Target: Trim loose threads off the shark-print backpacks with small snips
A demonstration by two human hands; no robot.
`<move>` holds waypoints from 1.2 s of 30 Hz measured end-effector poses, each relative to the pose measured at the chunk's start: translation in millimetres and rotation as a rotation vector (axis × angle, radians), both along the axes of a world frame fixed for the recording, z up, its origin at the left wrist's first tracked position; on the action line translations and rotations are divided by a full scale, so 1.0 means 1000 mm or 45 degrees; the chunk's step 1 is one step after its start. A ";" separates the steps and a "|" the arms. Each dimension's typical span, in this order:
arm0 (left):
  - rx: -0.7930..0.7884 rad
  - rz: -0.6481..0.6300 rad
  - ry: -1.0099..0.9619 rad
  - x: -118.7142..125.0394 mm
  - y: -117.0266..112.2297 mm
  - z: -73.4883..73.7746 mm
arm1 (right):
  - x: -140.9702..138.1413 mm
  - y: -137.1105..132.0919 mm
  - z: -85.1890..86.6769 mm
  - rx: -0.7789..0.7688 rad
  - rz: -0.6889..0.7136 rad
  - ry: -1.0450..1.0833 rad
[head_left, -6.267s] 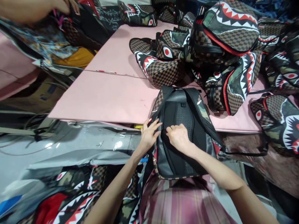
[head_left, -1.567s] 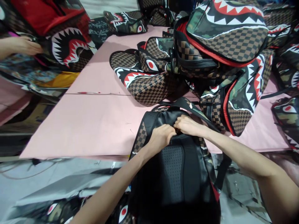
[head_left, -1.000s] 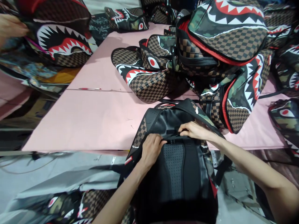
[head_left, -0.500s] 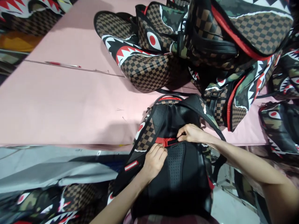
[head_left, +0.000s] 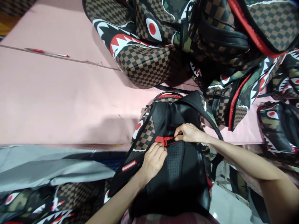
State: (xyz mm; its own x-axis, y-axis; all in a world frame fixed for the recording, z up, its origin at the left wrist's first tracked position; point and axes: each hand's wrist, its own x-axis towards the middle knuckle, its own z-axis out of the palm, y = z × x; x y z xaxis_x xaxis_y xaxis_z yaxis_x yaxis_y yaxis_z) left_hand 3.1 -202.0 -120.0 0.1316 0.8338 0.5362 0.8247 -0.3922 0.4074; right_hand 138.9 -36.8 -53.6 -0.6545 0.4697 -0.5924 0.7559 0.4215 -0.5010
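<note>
One black bag (head_left: 176, 161), checked along one side, lies partly on the bench (head_left: 70, 90). Left hand (head_left: 154, 158) and right hand (head_left: 188, 133) each have a pinching grip on its single red slit (head_left: 161, 139); one pen (head_left: 48, 53) lies beyond.

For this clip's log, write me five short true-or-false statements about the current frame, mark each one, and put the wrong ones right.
1. The left hand and the right hand are both at the same backpack. True.
2. What shows between the hands is blue. False: red lining shows there.
3. A pen lies on the pink table. True.
4. The right hand lies flat on the table. False: it pinches at the backpack, beside the red lining.
5. Some of the bags piled on the table have a brown-and-black checker pattern. True.
</note>
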 end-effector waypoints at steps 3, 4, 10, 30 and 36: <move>0.002 0.010 0.011 0.001 0.001 -0.001 | 0.000 -0.001 0.000 -0.033 -0.154 0.091; 0.002 0.010 0.011 0.001 0.001 -0.001 | 0.002 0.000 0.001 -0.037 -0.167 0.087; -0.004 0.013 0.017 0.001 0.001 -0.002 | 0.008 0.010 0.006 0.032 0.042 -0.056; -0.027 0.025 -0.009 0.002 0.006 0.003 | 0.007 0.007 0.005 0.126 -0.003 -0.013; -0.031 0.026 -0.004 0.002 0.006 0.002 | 0.003 0.009 0.004 0.154 0.025 -0.012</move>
State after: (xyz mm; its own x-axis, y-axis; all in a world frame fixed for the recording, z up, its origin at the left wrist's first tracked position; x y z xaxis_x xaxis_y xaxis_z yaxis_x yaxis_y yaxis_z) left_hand 5.4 -196.2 -118.3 0.1131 0.8490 0.5162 0.8311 -0.3656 0.4192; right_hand 142.1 -28.1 -49.2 -0.6590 0.5252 -0.5384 0.7513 0.4933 -0.4383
